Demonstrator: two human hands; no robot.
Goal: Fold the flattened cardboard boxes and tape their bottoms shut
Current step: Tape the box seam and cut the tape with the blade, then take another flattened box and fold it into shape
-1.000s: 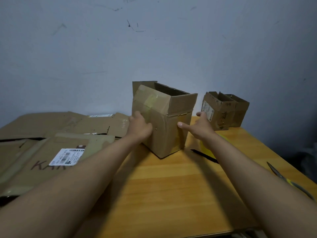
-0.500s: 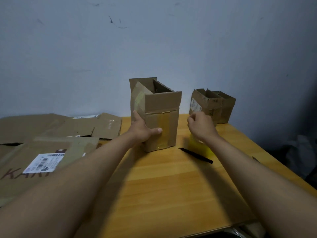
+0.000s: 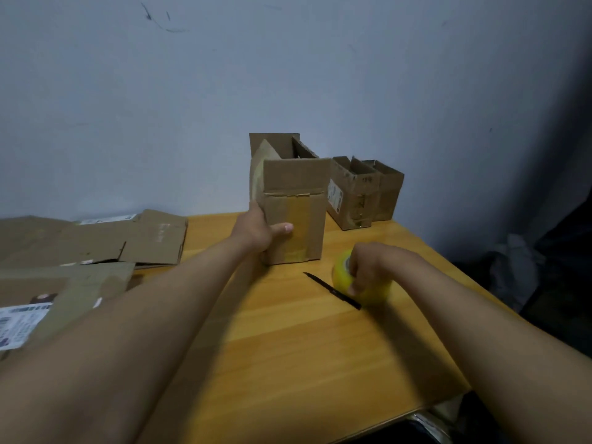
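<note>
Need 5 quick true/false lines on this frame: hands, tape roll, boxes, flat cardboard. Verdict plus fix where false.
1. The left hand grips the upright box. True.
2. The right hand is closed on scissors. False: it holds the yellow tape roll.
3. The upright box's top flaps are taped shut. False: they stand open.
4. Two smaller open boxes stand to the right of the upright box, near the wall. True.
5. The flattened cardboard lies on the table's right side. False: it lies on the left.
</note>
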